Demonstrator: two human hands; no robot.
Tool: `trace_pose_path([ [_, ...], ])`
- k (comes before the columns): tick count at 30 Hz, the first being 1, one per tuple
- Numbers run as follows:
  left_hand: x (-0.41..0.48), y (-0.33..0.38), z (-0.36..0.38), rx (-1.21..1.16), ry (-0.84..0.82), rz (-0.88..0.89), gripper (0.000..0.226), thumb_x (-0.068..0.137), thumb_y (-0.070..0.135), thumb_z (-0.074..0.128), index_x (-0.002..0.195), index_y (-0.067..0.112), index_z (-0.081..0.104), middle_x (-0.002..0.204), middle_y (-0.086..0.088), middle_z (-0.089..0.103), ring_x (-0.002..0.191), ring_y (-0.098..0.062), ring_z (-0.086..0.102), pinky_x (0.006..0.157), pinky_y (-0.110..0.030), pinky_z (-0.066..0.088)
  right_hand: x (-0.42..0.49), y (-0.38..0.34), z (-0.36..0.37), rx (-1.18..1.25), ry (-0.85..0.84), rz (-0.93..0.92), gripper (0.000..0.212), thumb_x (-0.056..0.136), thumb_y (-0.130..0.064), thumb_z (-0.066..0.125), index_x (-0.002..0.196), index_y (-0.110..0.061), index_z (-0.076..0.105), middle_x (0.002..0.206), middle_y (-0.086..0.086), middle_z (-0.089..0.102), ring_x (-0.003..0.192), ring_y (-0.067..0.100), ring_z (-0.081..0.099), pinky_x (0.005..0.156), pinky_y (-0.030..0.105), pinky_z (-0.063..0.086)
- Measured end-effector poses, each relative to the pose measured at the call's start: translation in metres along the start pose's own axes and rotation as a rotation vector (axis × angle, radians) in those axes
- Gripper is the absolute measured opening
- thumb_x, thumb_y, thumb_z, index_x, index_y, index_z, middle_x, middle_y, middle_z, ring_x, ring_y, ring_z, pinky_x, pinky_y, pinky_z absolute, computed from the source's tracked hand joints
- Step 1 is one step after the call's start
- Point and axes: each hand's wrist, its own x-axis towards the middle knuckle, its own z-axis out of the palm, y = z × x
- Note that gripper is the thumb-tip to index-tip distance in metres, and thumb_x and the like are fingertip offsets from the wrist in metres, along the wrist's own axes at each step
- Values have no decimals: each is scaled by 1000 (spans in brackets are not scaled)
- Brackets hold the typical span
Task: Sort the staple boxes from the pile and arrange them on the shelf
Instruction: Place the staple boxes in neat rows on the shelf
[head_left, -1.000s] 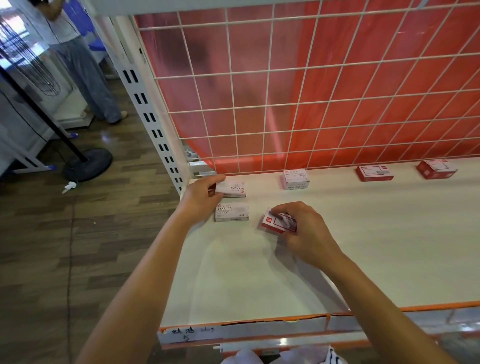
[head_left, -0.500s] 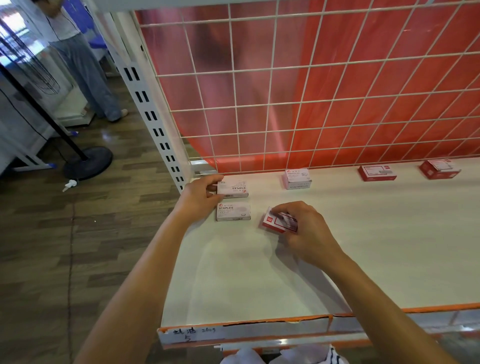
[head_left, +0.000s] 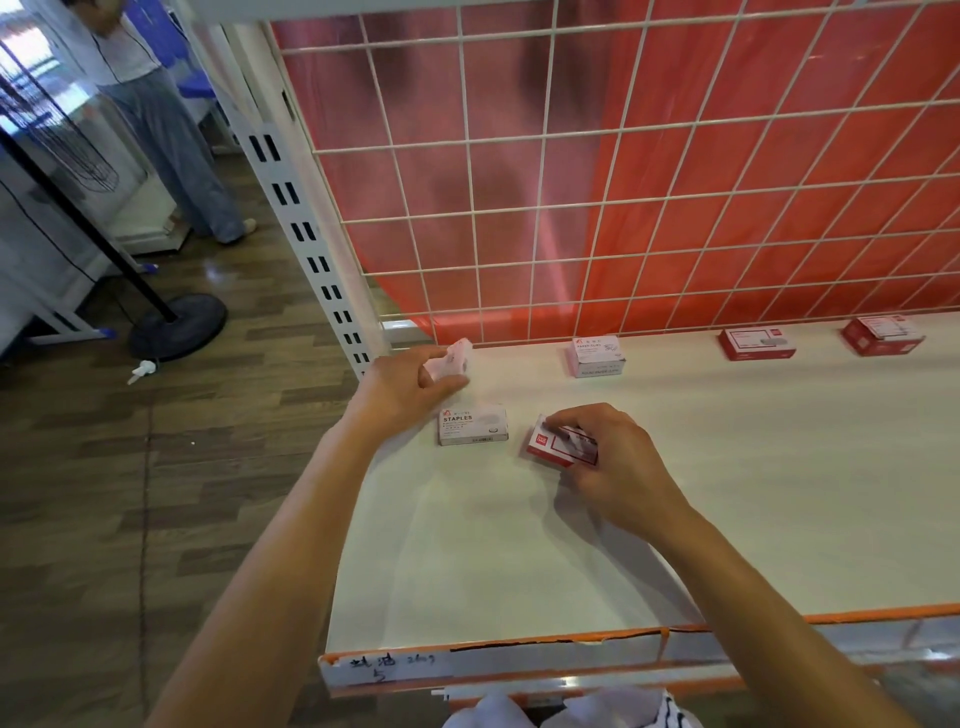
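Observation:
My left hand (head_left: 402, 387) grips a white staple box (head_left: 457, 358), blurred and tilted, at the shelf's back left corner. Just in front of it a second white box marked STAPLES (head_left: 472, 426) lies flat on the shelf (head_left: 519, 561). My right hand (head_left: 613, 462) holds a red and white staple box (head_left: 558, 444) that rests on the shelf, its left end showing past my fingers. Along the back stand a white box (head_left: 597, 356) and two red boxes (head_left: 756, 344) (head_left: 880, 335), spaced apart.
A white wire grid (head_left: 623, 197) over red sheeting closes the back of the shelf. A slotted white upright (head_left: 306, 228) stands at the left. On the wooden floor to the left are a fan base (head_left: 176, 325) and a standing person (head_left: 171, 140).
My left hand has lifted and turned its white box towards the back left corner. The right hand and its red box have stayed put.

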Motion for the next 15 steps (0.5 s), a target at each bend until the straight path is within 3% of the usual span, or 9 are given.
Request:
trace_pose_path([
  [2,4,5,0,46,1,23,45,91,49,54,130,28,54,76,5,60,71,-8,53,65,-25,40,0,1,-1,-2,7,-3,48,75,-1,65,116,-25,63,117,-4,59,106,14,50,82,14,31],
  [4,9,11,2,114,20,82,35,98,38,46,129,25,56,84,2,65,81,-14,58,73,-27,42,-1,3,-1,-6,16,-3,47,74,-1,66,115,-25,64,116,-5,59,105,15,50,81,14,31],
  [6,16,14,3,220,77,163,33,99,19,43,129,26,57,108,0,64,102,-20,59,81,-31,45,-1,4,-3,-8,23,4,47,75,-2,67,115,-25,64,116,-5,59,105,14,50,81,14,31],
  [8,23,14,5,266,79,192,37,98,13,43,128,28,58,120,-1,56,110,-21,55,83,-31,45,-2,5,-4,-5,28,8,47,75,-1,67,115,-24,64,115,-5,59,104,14,50,81,14,31],
  [10,29,14,9,263,35,140,33,98,31,46,130,30,54,127,-3,51,114,-23,53,87,-34,46,-3,6,-5,-1,27,8,47,74,-1,66,115,-24,64,115,-5,59,105,14,50,82,15,32],
  [13,33,17,18,373,-11,-61,68,81,71,50,135,30,45,135,-4,47,121,-26,50,89,-39,47,-3,6,-6,17,34,-2,46,73,-2,66,114,-24,65,114,-4,60,105,17,51,82,17,33],
  [15,32,21,23,416,-11,-115,79,73,76,56,133,26,44,131,-5,50,117,-28,53,85,-38,48,-3,5,-6,25,33,-3,45,73,-3,67,114,-23,65,114,-3,60,104,18,51,82,18,34],
])
